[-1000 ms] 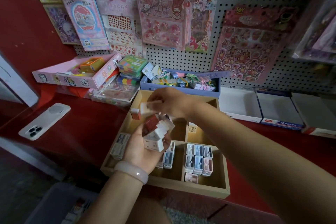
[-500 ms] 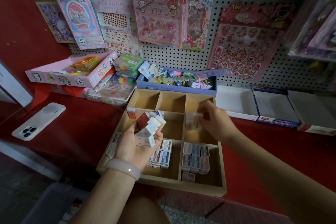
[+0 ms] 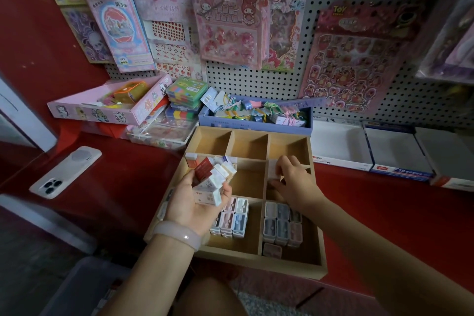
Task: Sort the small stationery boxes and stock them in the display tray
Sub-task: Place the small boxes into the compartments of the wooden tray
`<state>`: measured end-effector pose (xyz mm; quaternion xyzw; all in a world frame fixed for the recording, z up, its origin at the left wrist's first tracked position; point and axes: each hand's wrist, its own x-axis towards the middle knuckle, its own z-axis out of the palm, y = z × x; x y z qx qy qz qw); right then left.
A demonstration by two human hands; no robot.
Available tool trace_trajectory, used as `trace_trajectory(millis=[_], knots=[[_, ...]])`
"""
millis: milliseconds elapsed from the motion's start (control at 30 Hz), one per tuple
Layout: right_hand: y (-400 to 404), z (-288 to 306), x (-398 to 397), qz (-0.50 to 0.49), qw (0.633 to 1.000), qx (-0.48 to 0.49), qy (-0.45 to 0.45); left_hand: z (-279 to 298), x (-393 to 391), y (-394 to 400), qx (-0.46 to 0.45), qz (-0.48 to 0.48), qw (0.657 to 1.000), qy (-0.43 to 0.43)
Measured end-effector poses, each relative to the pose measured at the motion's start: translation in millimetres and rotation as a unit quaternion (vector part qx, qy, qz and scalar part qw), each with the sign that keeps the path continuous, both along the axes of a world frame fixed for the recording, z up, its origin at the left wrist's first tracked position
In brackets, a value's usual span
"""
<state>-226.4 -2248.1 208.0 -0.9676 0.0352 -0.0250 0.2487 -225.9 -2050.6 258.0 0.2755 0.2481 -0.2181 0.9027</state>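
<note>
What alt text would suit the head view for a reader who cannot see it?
A person's left hand grips a stack of small white and red stationery boxes above a compartmented wooden display tray on a red counter, while the right hand sets a pale box into a middle-right compartment. Pastel boxes fill the front compartments; a white phone lies to the left.

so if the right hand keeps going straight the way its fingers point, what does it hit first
Probably the wooden divider at the back of the middle-right compartment of the tray. The right hand points up and away with a small pale box at its fingertips, so that box would likely meet it first; depth is unclear.
</note>
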Motion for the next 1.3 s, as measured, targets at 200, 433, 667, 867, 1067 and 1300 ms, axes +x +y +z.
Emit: trace_trajectory(millis=[200,433,667,867,1067,1300], knots=[[21,54,8,0.020,0.995,0.003,-0.101,3,1,3,0.008,-0.012,1.000,-0.023],[103,119,53,0.299,0.946,-0.120,0.039,2,2,8,0.047,-0.057,0.992,-0.103],[143,121,79,0.382,0.898,-0.198,0.096,0,12,34,0.042,0.008,0.996,-0.072],[149,87,89,0.217,0.960,0.177,-0.003,-7,20,56,0.011,0.026,0.998,-0.058],[132,50,98,0.067,0.994,0.078,-0.019,-16,25,79,-0.014,0.059,0.998,-0.025],[150,11,98,0.080,0.997,0.003,-0.010,-27,34,100,-0.031,0.085,0.996,-0.002]])
